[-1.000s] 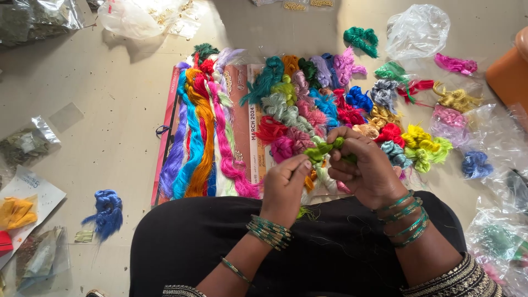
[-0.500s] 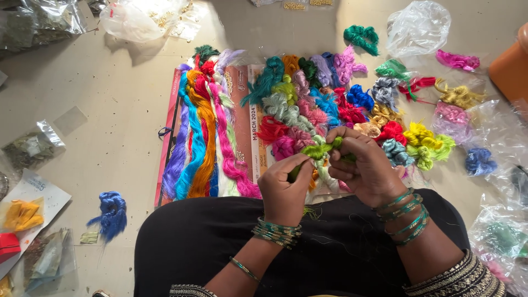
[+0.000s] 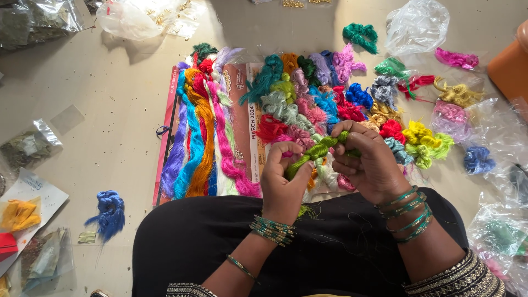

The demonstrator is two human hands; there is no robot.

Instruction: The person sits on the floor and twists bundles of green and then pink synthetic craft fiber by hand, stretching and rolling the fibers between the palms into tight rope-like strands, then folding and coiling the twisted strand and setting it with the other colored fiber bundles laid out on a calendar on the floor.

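A twisted hank of green silk thread (image 3: pixel 316 152) stretches between both my hands above my lap. My left hand (image 3: pixel 283 184) pinches its lower end and my right hand (image 3: pixel 369 162) grips its upper end. Beneath them a flat printed board (image 3: pixel 242 96) lies on the floor. Long skeins of purple, blue, orange and pink thread (image 3: pixel 198 137) lie side by side on its left part. Many small coloured thread bundles (image 3: pixel 308 99) are heaped on its right part.
A loose blue bundle (image 3: pixel 109 213) lies on the floor at left, near plastic packets (image 3: pixel 33 146) and a yellow bundle (image 3: pixel 19 213). More bundles and clear plastic bags (image 3: pixel 415 25) are scattered at right. An orange container (image 3: pixel 511 63) stands at the far right edge.
Both hands have drawn the green hank out longer and straighter between them. The view has shifted slightly.
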